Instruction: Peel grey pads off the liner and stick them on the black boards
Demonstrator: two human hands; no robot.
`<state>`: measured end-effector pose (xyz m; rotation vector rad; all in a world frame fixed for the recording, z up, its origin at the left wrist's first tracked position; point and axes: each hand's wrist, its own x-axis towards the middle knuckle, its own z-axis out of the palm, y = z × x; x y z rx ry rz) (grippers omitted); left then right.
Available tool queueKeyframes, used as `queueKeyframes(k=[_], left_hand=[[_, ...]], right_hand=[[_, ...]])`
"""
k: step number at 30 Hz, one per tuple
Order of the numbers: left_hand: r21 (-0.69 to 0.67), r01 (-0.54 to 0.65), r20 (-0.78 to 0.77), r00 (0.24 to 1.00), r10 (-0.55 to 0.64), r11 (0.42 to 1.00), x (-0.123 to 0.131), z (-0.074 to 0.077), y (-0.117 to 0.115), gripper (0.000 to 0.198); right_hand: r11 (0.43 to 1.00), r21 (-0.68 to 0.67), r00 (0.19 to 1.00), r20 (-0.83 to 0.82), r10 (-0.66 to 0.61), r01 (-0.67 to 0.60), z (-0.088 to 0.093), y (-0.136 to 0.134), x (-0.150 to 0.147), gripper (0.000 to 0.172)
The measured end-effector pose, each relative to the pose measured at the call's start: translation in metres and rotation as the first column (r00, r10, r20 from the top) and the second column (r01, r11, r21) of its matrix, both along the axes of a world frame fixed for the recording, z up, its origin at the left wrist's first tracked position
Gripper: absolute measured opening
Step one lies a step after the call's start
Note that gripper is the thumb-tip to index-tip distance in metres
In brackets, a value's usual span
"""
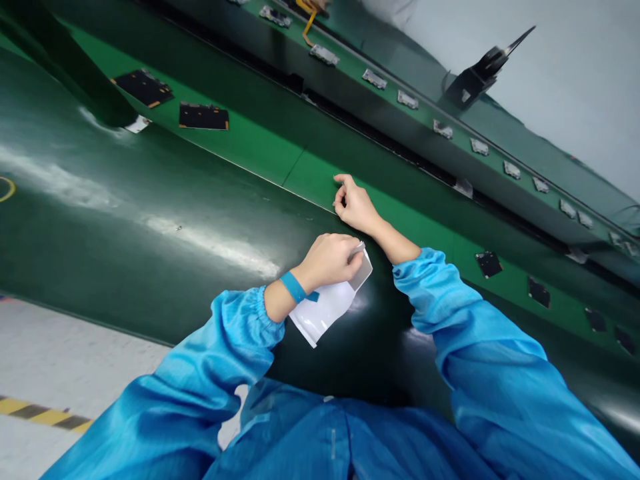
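Note:
My left hand [333, 258] is closed on the edge of a white glossy sheet-like pouch [325, 308], its thumb and fingers pinching the upper part. A grey flap shows past the fingertips, and the lower part of the pouch hangs towards me over the dark green table. A blue band circles the left wrist. Farther forward, my right hand [356, 205] hovers at the near edge of the bright green belt [280, 157]. Its fingers are bent, with a gap between the tips, and nothing shows between them.
Flat black parts [204, 117] lie on the belt at left, and smaller dark pieces [489, 264] lie at right. Along the raised back rail sits a row of small silvery boards [375, 79]. A black post [65, 60] rises at upper left. A black device [477, 77] stands behind the rail.

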<state>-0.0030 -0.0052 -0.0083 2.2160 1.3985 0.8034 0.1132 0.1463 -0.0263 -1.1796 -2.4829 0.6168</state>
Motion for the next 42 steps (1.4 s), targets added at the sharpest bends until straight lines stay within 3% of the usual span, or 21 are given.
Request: queueKeyframes(k=[6,10,13,16,20,23,27,30,34,39,42], left_hand=[[0.002,0.01,0.01,1.0,-0.01,1.0,-0.001,0.001,0.0,0.023],[0.018,0.014,0.009,1.0,-0.015,1.0,-0.001,0.001,0.0,0.024],[0.021,0.01,0.01,1.0,-0.011,1.0,-0.001,0.001,-0.001,0.024],[0.009,0.003,0.039,0.999,-0.003,1.0,-0.002,0.0,0.001,0.026],[-0.042,0.0,0.127,0.992,0.005,0.999,-0.004,-0.002,0.004,0.032],[-0.059,-0.002,0.171,0.985,0.012,0.998,-0.005,-0.002,0.005,0.033],[-0.079,-0.001,0.195,0.981,0.016,0.997,-0.005,-0.001,0.007,0.033],[-0.139,-0.035,0.292,0.954,0.075,0.99,-0.007,0.0,0.009,0.034],[-0.214,-0.055,0.4,0.906,0.139,0.975,-0.009,-0.001,0.011,0.035],[-0.238,0.0,0.445,0.889,0.109,0.971,-0.009,0.0,0.011,0.038],[-0.237,0.006,0.454,0.885,0.106,0.971,-0.009,0.001,0.011,0.039]], right_hand=[[0.991,0.117,0.966,0.239,-0.098,0.071,0.02,-0.011,0.004,0.074],[0.982,0.079,0.954,0.236,-0.183,0.169,0.027,0.003,0.022,0.094],[0.976,0.025,0.956,0.196,-0.216,0.216,0.024,0.015,0.036,0.099],[0.976,-0.003,0.97,0.113,-0.217,0.218,0.021,0.016,0.044,0.089],[0.982,-0.125,0.978,-0.136,-0.157,0.14,0.019,-0.003,0.046,0.071],[0.972,-0.214,0.94,-0.301,-0.159,0.096,0.016,-0.021,0.049,0.062],[0.968,-0.203,0.884,-0.412,-0.219,0.145,0.017,-0.044,0.055,0.051],[0.966,-0.232,0.838,-0.501,-0.216,0.11,0.021,-0.066,0.058,0.05],[0.946,-0.322,0.803,-0.557,-0.213,0.028,0.018,-0.093,0.059,0.057],[0.94,-0.325,0.761,-0.582,-0.287,0.105,0.012,-0.109,0.055,0.055],[0.95,-0.277,0.775,-0.566,-0.281,0.142,0.016,-0.112,0.053,0.052]])
